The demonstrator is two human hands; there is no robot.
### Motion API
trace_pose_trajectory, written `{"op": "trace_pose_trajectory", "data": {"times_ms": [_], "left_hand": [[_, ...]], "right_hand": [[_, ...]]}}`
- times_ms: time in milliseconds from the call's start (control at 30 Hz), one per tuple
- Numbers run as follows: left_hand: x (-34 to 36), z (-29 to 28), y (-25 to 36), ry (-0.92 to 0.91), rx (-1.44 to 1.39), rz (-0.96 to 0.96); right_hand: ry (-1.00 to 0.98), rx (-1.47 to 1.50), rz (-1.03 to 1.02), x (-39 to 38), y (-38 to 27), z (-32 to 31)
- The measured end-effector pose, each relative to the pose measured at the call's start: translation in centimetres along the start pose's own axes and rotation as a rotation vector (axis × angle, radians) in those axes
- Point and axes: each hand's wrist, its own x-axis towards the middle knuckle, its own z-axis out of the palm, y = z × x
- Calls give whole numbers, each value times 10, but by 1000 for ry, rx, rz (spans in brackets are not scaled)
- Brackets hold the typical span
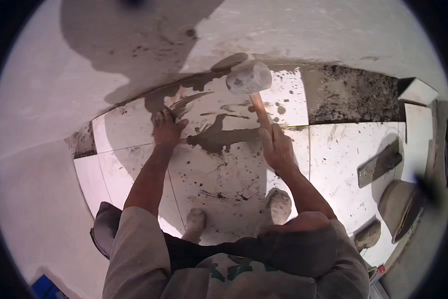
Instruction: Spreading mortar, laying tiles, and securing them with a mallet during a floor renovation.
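The right hand (pixel 279 148) is closed around the handle of a mallet (pixel 250 79), which points away and slightly left, its grey head over a smeared white tile (pixel 291 92). The left hand (pixel 168 130) lies flat, fingers slightly parted, holding nothing, toward that tile's left end. A wall (pixel 294 30) bounds the far side; a rough mortar bed (pixel 353 94) lies open rightward.

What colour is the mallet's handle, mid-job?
Orange-brown: the handle shows best in the head view, just beyond the right hand.
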Motion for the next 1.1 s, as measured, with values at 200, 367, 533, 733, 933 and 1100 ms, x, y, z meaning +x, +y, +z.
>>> {"op": "trace_pose_trajectory", "data": {"times_ms": [200,367,533,733,933,1100], "left_hand": [[1,-14,3,-43,40,31],[0,-16,4,-72,103,49],[0,-17,4,-45,73,48],[1,-22,8,-89,75,22],[0,-14,3,-15,5,40],[0,-12,1,-11,70,26]], "right_hand": [[-126,-246,-7,21,5,6],[-108,-113,-53,15,-9,3],[-159,-163,13,20,-19,7],[-183,-87,36,1,6,2],[2,275,307,-65,25,-33],[60,406,615,-92,27,-47]]}}
